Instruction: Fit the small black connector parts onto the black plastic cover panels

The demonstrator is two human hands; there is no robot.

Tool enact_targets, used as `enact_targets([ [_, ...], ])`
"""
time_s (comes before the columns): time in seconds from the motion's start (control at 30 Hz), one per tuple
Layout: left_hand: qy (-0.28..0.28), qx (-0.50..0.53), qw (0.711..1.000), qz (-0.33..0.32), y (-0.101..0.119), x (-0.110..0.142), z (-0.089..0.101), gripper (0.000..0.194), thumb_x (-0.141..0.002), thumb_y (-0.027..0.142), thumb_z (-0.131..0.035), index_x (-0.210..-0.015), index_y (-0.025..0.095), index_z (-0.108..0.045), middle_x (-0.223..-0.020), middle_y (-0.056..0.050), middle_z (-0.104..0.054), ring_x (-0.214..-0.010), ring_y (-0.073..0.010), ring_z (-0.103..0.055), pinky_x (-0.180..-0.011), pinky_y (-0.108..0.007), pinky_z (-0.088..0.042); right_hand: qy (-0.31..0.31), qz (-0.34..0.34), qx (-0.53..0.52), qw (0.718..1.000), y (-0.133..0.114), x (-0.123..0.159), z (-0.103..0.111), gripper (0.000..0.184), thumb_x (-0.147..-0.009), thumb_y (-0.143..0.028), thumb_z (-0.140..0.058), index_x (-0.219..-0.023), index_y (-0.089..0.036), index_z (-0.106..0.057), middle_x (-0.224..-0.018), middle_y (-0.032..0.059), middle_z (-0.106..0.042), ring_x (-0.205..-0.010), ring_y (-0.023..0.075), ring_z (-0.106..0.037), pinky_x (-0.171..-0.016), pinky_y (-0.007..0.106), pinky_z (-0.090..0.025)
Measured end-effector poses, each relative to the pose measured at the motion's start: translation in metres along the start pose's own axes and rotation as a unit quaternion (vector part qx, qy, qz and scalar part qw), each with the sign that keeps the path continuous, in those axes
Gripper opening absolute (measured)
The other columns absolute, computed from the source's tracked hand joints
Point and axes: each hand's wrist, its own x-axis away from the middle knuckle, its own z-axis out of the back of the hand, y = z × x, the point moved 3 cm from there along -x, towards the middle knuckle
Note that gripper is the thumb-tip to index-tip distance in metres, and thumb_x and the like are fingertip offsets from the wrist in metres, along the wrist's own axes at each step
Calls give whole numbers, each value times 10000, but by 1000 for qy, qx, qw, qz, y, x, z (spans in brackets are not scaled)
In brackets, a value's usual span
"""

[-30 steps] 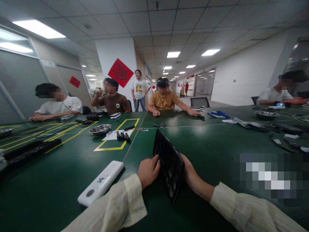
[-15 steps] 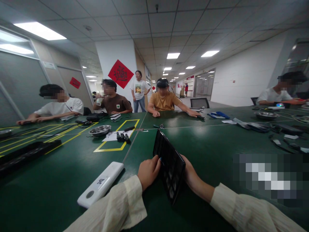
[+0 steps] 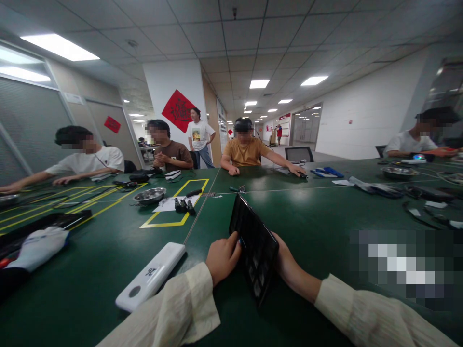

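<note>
A black flat keyboard-like panel (image 3: 253,246) stands on its edge on the green table (image 3: 311,221), tilted, with rows of keys showing on its near face. My left hand (image 3: 221,258) is curled against its left side, fingertips on the near face. My right hand (image 3: 285,260) grips its right side from behind, mostly hidden by the panel. Both sleeves are cream-coloured.
A white power bank (image 3: 152,275) lies left of my left arm. A gloved hand (image 3: 38,246) of a neighbour rests at far left by a black tray (image 3: 54,222). Further off are a metal bowl (image 3: 149,194), small black parts (image 3: 183,204), cables and several seated people.
A neighbour's white-gloved hand has come into view at far left. The standing person at the back has stepped left. My hands and the panel have barely moved.
</note>
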Motion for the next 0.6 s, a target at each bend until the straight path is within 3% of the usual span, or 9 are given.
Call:
enact_targets([
  [0.23, -4, 3, 1000, -2, -1, -3, -1, 435, -981, 377, -166, -885, 204, -553, -785, -60, -685, -747, -189, -658, -611, -262, -360, 4, -12, 8, 1000, 3, -1, 2, 487, -590, -511, -736, -970, -223, -638, -825, 27, -701, -817, 265, -632, -739, 386, -476],
  [0.6, -14, 8, 1000, -3, -3, 0, -3, 367, -960, 366, -219, -976, 204, -548, -846, -74, -688, -809, -201, -652, -671, -276, -395, -8, -1, 17, 1000, 1, 0, 1, 504, -610, -532, -718, -999, -224, -634, -870, 32, -701, -875, 268, -625, -757, 377, -469],
])
